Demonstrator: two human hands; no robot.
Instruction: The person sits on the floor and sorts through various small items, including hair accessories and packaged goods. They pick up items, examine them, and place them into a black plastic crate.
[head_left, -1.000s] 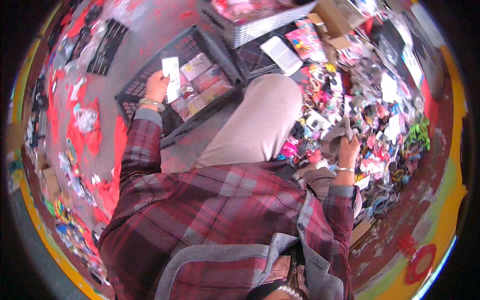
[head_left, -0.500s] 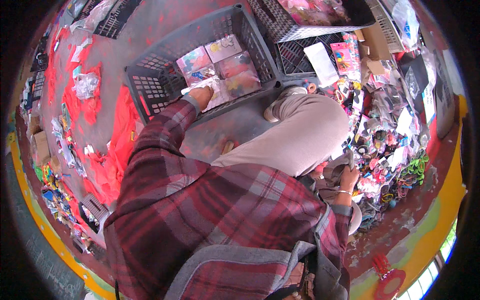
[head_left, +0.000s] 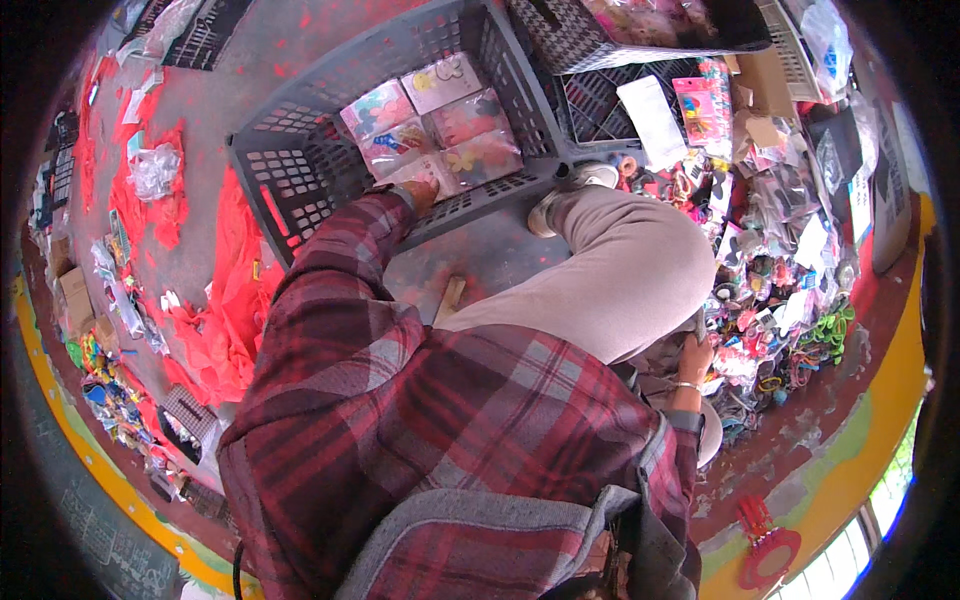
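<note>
A grey plastic crate (head_left: 245, 150) stands ahead of me, tilted in view. Flat clear packets with colourful contents (head_left: 470, 118) lie inside it in two rows. My left hand (head_left: 420, 192) reaches over the crate's near wall, its fingers lying on the nearest packets on the left; the sleeve hides part of it. Down at my right side, beside my bent knee, my right hand (head_left: 694, 360) is closed on a dark grey-brown cloth (head_left: 660, 358), most of which my leg hides.
A heap of small mixed goods and packets (head_left: 770, 270) spreads along my right. A patterned box (head_left: 570, 40) stands beyond the crate, near a white card (head_left: 652, 122). Red sheeting (head_left: 235, 310) and a crumpled clear bag (head_left: 155, 172) lie on the floor at left.
The whitish packet that was under my left hand now lies flatter among the others, and the hand has lowered slightly. My right hand stays beside the knee; less of the cloth shows.
</note>
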